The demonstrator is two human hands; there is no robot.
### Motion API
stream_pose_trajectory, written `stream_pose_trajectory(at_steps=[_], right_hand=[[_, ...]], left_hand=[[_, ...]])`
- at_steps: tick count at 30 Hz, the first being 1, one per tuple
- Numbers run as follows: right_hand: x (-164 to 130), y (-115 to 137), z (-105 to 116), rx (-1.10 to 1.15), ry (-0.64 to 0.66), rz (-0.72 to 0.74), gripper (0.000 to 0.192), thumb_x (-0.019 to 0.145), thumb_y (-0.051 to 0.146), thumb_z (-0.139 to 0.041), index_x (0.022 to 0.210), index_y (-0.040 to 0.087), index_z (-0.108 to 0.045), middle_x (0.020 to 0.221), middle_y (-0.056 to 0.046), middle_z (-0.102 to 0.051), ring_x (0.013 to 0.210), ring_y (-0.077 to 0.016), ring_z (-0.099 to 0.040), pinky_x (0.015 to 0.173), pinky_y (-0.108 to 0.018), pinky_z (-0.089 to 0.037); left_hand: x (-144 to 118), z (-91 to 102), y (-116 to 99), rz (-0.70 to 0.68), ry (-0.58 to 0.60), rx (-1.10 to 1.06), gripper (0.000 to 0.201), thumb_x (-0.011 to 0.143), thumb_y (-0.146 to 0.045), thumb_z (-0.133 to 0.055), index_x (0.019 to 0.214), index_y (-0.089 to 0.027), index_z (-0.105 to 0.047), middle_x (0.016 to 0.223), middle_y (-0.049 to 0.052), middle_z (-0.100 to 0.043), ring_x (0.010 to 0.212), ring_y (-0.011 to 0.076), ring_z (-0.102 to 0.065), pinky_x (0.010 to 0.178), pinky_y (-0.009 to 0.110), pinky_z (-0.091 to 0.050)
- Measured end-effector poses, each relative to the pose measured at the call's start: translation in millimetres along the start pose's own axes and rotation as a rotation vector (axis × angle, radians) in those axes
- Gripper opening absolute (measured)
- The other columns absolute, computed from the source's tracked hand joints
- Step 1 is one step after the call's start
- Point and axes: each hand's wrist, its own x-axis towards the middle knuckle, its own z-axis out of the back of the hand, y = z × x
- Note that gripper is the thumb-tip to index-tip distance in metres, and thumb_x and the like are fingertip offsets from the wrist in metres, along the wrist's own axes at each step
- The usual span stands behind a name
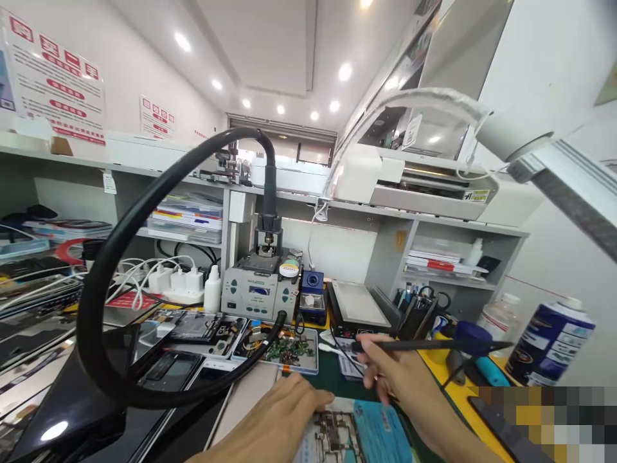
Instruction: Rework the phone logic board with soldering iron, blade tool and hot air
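- The left hand (277, 418) lies flat and released, fingertips touching the edge of the opened phone (351, 434) on the surface (453, 392).
- Just beside it, the right hand (405, 386) grips a slim black tool (424, 345) above the phone.
- Beyond both hands sit a parts tray (284, 349) and the rework station (260, 290).
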Motion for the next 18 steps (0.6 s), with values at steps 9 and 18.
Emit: stream_pose_trajectory(at_steps=[9,18], right_hand=[[116.7,67.6,-50.1,-0.373,0.063,0.067,0.032,0.1,0.035,-0.065,0.127,0.017,-0.064,0.124,-0.009,-0.068,0.102,-0.0242,-0.07,0.086,-0.044,-0.061],[154.9,82.4,-77.3,-0.581,0.063,-0.03,0.034,0.1,0.034,-0.066,0.129,0.017,-0.063,0.128,-0.01,-0.066,0.106,-0.0257,-0.069,0.088,-0.046,-0.06]], left_hand=[[12.4,-10.5,7.2,0.034,0.029,0.054,0.062,0.088,-0.063,-0.063,0.132,-0.02,-0.058,0.109,0.013,-0.068,0.094,0.0299,-0.062,0.089,0.044,-0.051],[13.7,-0.1,1.5,0.006,0.004,0.039,0.072,0.083,-0.076,-0.059,0.129,-0.02,-0.06,0.108,0.011,-0.069,0.094,0.0283,-0.062,0.087,0.039,-0.051]])
